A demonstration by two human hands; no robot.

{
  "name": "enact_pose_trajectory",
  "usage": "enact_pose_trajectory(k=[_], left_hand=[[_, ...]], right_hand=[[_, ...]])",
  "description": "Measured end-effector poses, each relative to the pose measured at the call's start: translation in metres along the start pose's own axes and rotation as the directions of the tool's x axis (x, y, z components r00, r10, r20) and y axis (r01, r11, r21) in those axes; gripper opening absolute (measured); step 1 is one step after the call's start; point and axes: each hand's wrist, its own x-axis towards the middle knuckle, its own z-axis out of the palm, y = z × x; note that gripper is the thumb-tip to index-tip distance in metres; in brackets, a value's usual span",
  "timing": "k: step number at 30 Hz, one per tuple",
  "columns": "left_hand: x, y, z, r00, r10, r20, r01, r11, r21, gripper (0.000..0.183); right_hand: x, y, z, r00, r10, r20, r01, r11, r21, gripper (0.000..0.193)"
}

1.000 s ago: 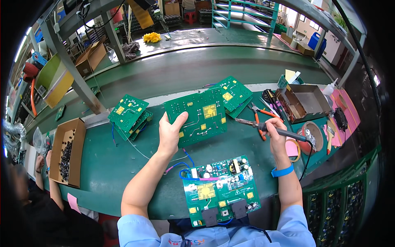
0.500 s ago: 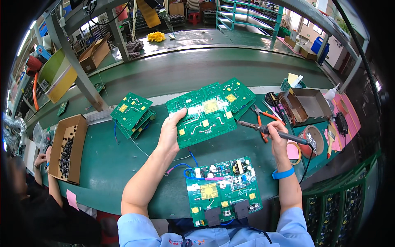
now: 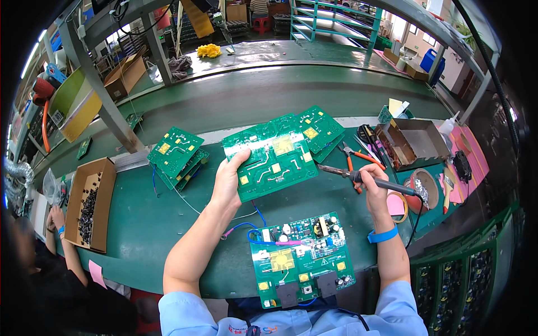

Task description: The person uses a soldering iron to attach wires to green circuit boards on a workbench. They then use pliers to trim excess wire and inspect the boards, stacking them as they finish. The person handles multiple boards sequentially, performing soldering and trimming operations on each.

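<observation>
My left hand (image 3: 228, 178) grips a green circuit board (image 3: 268, 175) by its left edge, thumb on top, its solder side with yellow squares facing up. In my right hand (image 3: 374, 185) is a soldering iron (image 3: 386, 185), held like a pen. Its tip points left, close to the right edge of that board; I cannot tell if they touch. Nearer to me lies a second circuit board (image 3: 305, 262), parts side up, with blue and purple wires on it. Behind the held board rest other boards (image 3: 320, 130), partly covered by it.
To the left are stacked boards (image 3: 175, 150) and a cardboard box (image 3: 100, 210) of small black parts. Orange-handled pliers (image 3: 364, 158), a metal tray (image 3: 417, 147) and a round pot (image 3: 421, 190) with silvery wire stand right. A co-worker's hands (image 3: 56, 219) are at far left.
The whole view has shifted slightly. My hands keep the same holds on the board and soldering iron. The co-worker's hands at the far left have come closer together.
</observation>
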Motion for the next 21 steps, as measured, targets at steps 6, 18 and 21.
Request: enact_pose_trajectory(k=[6, 18, 21], left_hand=[[0.0000, 0.0004, 0.0006, 1.000, -0.011, 0.014, 0.012, 1.000, -0.006, 0.026], [-0.0068, 0.0037, 0.0071, 0.999, 0.033, 0.010, -0.033, 0.998, 0.053, 0.026], [-0.0028, 0.0009, 0.0025, 1.000, 0.024, -0.010, -0.024, 0.999, 0.033, 0.026]], right_hand=[[-0.0004, -0.0015, 0.0016, 1.000, 0.004, -0.005, -0.004, 1.000, -0.002, 0.010], [-0.0005, 0.0024, 0.0003, 1.000, 0.003, 0.003, -0.003, 1.000, 0.011, 0.010], [-0.0010, -0.0004, 0.0018, 1.000, 0.010, -0.011, -0.010, 0.999, -0.034, 0.010]])
